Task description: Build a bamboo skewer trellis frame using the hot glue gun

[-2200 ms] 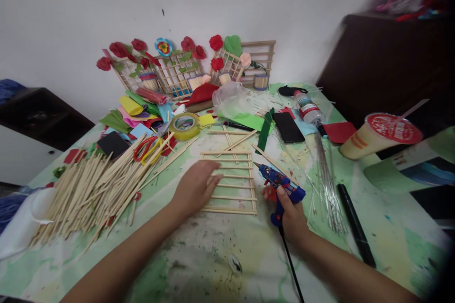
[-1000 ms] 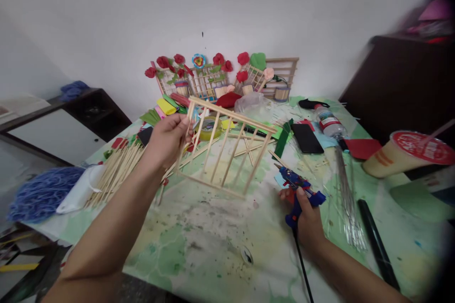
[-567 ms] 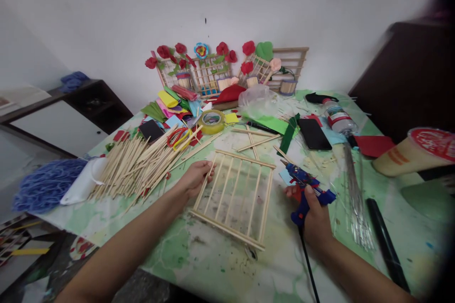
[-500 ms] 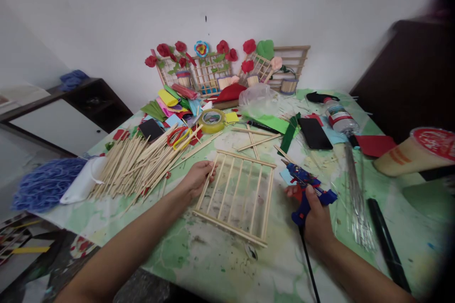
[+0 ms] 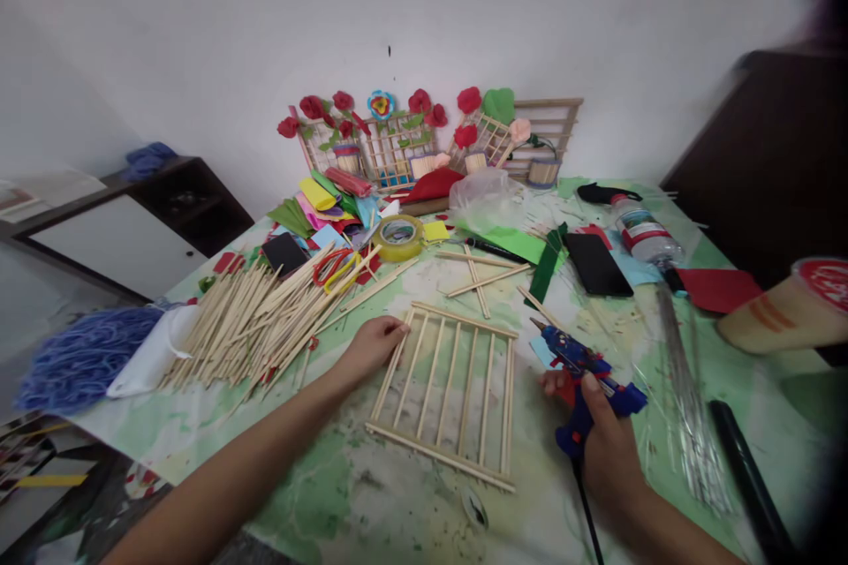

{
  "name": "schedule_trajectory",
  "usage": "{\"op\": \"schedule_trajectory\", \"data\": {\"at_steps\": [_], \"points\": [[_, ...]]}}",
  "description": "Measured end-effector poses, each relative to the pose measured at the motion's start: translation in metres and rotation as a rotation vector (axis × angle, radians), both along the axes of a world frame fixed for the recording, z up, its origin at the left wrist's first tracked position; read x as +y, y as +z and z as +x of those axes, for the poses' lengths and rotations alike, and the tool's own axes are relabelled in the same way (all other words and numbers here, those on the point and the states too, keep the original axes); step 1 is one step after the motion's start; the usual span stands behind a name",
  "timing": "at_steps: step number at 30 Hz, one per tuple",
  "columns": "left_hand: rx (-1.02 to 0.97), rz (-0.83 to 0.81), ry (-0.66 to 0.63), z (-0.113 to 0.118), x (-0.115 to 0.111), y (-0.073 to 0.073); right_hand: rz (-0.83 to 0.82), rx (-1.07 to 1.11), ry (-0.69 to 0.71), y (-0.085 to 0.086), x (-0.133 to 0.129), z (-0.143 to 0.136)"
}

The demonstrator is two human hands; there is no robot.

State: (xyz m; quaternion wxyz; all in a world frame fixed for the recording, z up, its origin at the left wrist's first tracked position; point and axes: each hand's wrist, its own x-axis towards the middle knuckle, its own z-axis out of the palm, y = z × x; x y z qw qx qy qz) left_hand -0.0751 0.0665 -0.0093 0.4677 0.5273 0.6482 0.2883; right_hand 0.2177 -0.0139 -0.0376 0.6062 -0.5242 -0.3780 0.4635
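Note:
A frame of thin wooden sticks (image 5: 457,388), with several bars between its two rails, lies on the table in front of me. My left hand (image 5: 372,346) is at its upper left side, thumb and fingers closed on the outer stick near the corner. To the right of the frame, my right hand (image 5: 606,433) is wrapped round the handle of a blue hot glue gun (image 5: 576,362). The gun's nozzle points up and left, apart from the frame. Its black cord runs down toward the table's near edge.
Loose wooden sticks (image 5: 229,327) pile up at left, with scissors (image 5: 335,269) on them. A tape roll (image 5: 397,237) and crossed sticks (image 5: 475,278) lie beyond the frame. At right are a phone (image 5: 600,265), wires (image 5: 692,424), a bottle (image 5: 642,232) and a drink cup (image 5: 782,309).
The whole view has shifted slightly, so things sit lower in the picture. My left fingers no longer show inside the frame and now pinch nearer its upper corner. My right hand still holds the glue gun.

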Motion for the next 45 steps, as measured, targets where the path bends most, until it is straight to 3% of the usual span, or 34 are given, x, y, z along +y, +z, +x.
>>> {"op": "schedule_trajectory", "data": {"at_steps": [4,7,9,14,22,36,45], "points": [[0.571,0.279,-0.261,-0.021,0.021,0.013,-0.013,-0.042,-0.025,-0.007,0.001,0.003],[0.917,0.415,-0.264,-0.035,0.040,0.021,0.003,-0.013,-0.027,-0.006,0.001,0.002],[1.030,0.415,-0.227,-0.041,0.052,0.021,0.018,0.002,-0.025,-0.004,0.001,0.000],[1.111,0.372,-0.194,-0.050,0.067,0.011,0.001,-0.002,-0.023,-0.005,0.001,0.001],[1.185,0.372,-0.207,-0.048,0.065,0.000,-0.022,-0.053,-0.027,-0.006,0.000,0.002],[1.189,0.373,-0.269,-0.044,0.062,0.007,-0.016,-0.048,0.030,-0.002,-0.001,0.000],[1.157,0.414,-0.250,-0.033,0.085,0.006,-0.043,-0.066,-0.023,-0.005,0.000,0.001]]}}
